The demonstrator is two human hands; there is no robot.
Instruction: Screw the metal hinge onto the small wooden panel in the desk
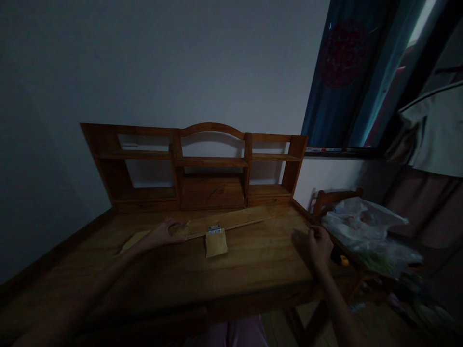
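Observation:
My left hand curls its thumb and fingers around the left end of a long, thin wooden board lying on the desk. A silver metal hinge sits at the board's front edge, about midway along. From the hinge, a small squarish piece of wood extends toward me. To the right, above the desk's right side, my right hand is closed with its fingertips pinched together, apart from the board. Whatever it may hold is too small and dark to make out. Another flat, pale piece lies partly behind my left forearm.
The wooden desk carries a shelf unit along its back, against the wall. Right of the desk, a chair bears plastic bags. A black and yellow object lies by the right edge. Clothing hangs near the window.

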